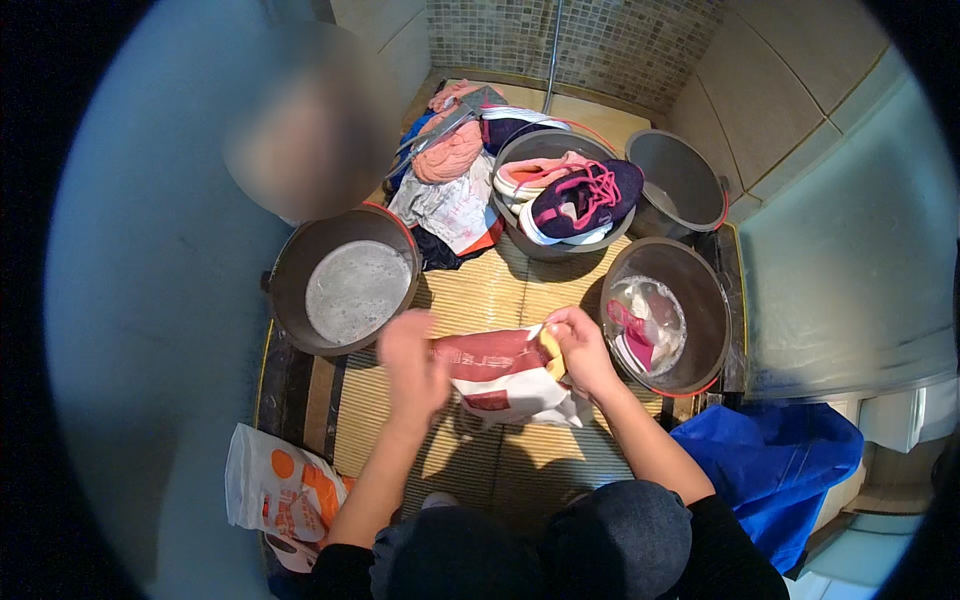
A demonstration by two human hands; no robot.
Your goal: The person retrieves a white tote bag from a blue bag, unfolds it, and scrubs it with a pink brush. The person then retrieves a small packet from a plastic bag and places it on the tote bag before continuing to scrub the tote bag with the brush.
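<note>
Knees (540, 545) in dark fabric fill the lower edge. Above them, the left hand (412, 362) grips 1 end of a red-and-white garment (500, 375); the right hand (580, 350) pinches the other end together with a yellow soap piece (550, 345). The garment spans both hands over a slatted mat (500, 295), between 2 water-filled buckets (350, 290).

A large blurred patch (310, 130) covers the upper left, hiding whatever lies behind it. The left hand (412, 362) covers one end of the red and white cloth (500, 375), and the right hand (580, 350) hides most of a small yellowish thing (551, 345) too covered to identify. The blue bag (775, 465) runs into the dark rim at the lower right.
</note>
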